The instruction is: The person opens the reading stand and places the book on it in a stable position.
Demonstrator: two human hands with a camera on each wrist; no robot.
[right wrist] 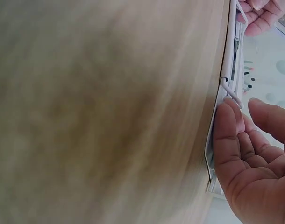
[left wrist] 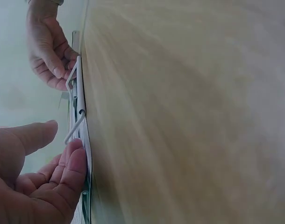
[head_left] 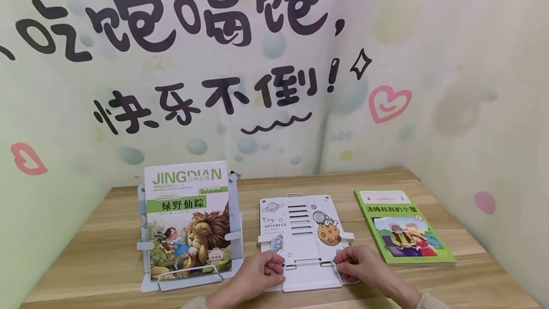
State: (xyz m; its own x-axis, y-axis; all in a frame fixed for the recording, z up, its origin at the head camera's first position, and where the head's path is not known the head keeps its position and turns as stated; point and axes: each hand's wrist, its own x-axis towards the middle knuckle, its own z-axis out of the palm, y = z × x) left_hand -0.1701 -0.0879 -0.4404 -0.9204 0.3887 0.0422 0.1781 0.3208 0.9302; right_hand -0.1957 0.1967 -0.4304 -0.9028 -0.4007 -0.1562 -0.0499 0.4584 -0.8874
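Observation:
A white book stand (head_left: 302,232) printed with planets, an astronaut and "Tiny universe" lies low on the table in the head view, its wire page holder (head_left: 312,290) at the near edge. My left hand (head_left: 261,273) touches the stand's near left corner. At the near right corner is my right hand (head_left: 362,266), also touching it. In the left wrist view, the left thumb (left wrist: 37,136) stands apart from the fingers, which rest loosely bent against the stand's edge. Similarly, the right wrist view has the right thumb (right wrist: 268,116) away from its fingers, beside the wire.
Left of the hands, an upright book (head_left: 188,223) with a lion on its cover leans on a second stand (head_left: 235,204). A green-bordered book (head_left: 407,228) lies flat on the right. The wooden table (head_left: 103,247) meets a printed cloth backdrop (head_left: 274,151) behind.

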